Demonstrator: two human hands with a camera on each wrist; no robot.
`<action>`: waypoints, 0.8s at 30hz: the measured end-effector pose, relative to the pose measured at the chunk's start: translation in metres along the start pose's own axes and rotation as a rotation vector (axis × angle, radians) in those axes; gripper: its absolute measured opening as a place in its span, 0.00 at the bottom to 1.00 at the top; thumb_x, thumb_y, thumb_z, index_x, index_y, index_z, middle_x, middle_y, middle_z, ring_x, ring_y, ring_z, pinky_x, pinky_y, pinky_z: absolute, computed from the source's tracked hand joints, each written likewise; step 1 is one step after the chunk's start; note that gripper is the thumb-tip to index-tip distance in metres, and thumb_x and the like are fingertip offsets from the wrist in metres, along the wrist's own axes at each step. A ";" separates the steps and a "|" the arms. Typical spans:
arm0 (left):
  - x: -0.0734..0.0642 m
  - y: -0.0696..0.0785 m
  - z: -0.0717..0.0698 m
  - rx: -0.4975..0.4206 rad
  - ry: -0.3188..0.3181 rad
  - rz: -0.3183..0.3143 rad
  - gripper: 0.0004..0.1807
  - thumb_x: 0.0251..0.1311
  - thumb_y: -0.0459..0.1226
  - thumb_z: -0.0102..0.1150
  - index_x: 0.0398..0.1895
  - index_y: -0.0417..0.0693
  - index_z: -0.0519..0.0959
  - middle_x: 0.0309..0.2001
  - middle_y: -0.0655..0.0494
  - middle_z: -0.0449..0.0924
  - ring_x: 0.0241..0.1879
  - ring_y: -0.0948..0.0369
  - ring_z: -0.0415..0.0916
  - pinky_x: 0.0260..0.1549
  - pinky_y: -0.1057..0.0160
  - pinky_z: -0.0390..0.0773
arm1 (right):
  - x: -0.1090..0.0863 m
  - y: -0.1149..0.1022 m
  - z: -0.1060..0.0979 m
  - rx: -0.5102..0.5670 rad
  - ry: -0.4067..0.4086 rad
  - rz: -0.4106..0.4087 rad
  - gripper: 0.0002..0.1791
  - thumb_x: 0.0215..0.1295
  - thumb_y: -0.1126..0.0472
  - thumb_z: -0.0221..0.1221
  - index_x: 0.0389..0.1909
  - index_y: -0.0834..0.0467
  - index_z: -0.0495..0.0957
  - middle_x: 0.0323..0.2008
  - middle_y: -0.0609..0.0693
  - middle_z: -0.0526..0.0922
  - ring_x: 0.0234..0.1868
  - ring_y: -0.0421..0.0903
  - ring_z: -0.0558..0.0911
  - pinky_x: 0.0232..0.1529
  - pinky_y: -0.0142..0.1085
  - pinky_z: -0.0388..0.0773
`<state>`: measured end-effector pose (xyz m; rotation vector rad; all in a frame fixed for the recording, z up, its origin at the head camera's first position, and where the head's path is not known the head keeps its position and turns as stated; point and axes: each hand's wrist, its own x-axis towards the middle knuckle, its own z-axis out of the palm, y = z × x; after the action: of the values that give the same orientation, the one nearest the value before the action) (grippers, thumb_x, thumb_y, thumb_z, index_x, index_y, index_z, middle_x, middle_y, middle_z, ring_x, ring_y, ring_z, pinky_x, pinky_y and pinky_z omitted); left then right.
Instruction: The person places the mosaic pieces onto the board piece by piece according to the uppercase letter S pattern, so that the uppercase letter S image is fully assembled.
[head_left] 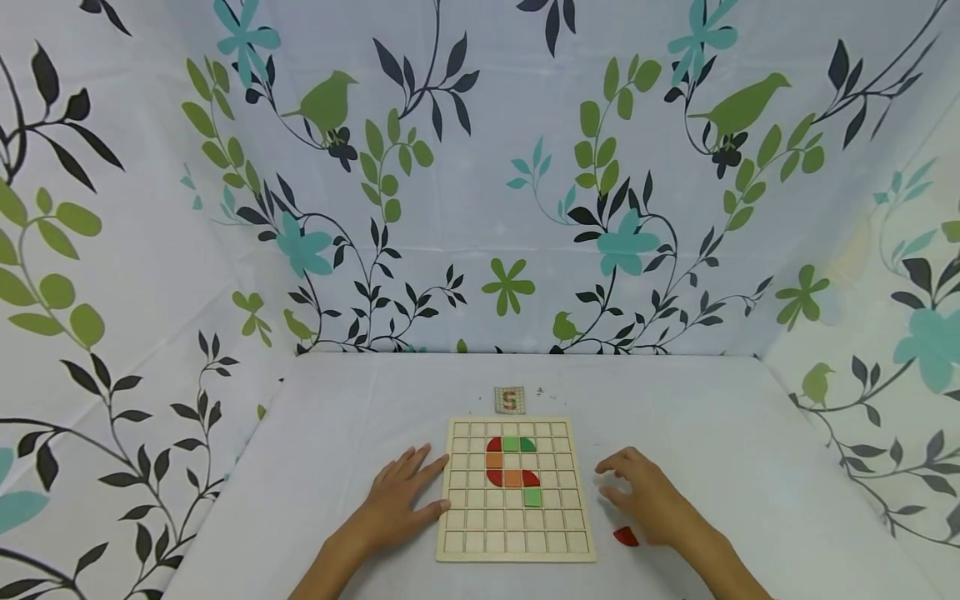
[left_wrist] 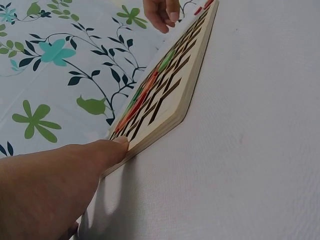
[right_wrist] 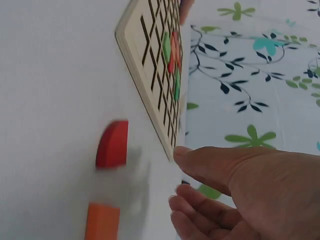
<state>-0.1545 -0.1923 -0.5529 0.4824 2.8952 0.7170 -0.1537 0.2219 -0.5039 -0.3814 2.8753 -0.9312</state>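
A wooden grid board (head_left: 484, 543) lies flat on the white table, with red, orange and green pieces set in some squares as a curved figure. The lowest of these is a light green square (head_left: 532, 497). My left hand (head_left: 401, 497) is spread at the board's left edge, thumb touching the rim. To the right of the board, my right hand (head_left: 648, 500) hovers with bent fingers and thumb apart, holding nothing. Near it lies a loose red quarter-round piece (head_left: 626, 537). The right wrist view also shows an orange piece (right_wrist: 102, 222), hidden in the head view.
Behind the board's far edge is a small picture card (head_left: 510, 400) with a similar coloured figure on a grid. A cloth (head_left: 465, 208) printed with leaves, birds and flowers hangs behind and beside the white table (head_left: 360, 392).
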 end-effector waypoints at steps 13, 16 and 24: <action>-0.002 0.000 -0.002 -0.021 -0.002 0.001 0.40 0.71 0.65 0.57 0.82 0.63 0.65 0.85 0.48 0.53 0.84 0.41 0.45 0.77 0.29 0.48 | -0.021 0.054 -0.041 -0.058 -0.112 0.143 0.16 0.61 0.68 0.73 0.47 0.59 0.81 0.43 0.51 0.78 0.45 0.47 0.79 0.50 0.46 0.83; -0.001 0.000 -0.002 -0.019 0.003 0.008 0.40 0.71 0.64 0.57 0.82 0.63 0.65 0.84 0.48 0.54 0.84 0.41 0.46 0.77 0.29 0.48 | -0.020 0.058 -0.039 -0.055 -0.105 0.142 0.13 0.62 0.67 0.73 0.45 0.59 0.81 0.41 0.50 0.77 0.43 0.45 0.78 0.47 0.44 0.83; -0.001 0.001 -0.002 -0.027 -0.005 0.009 0.40 0.71 0.64 0.56 0.82 0.62 0.65 0.84 0.47 0.53 0.84 0.40 0.45 0.77 0.28 0.48 | -0.022 0.062 -0.034 -0.071 -0.077 0.150 0.10 0.66 0.67 0.70 0.43 0.56 0.80 0.38 0.48 0.75 0.40 0.43 0.75 0.42 0.36 0.79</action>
<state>-0.1540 -0.1926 -0.5504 0.4939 2.8763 0.7547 -0.1509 0.2956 -0.5123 -0.1981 2.8264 -0.7740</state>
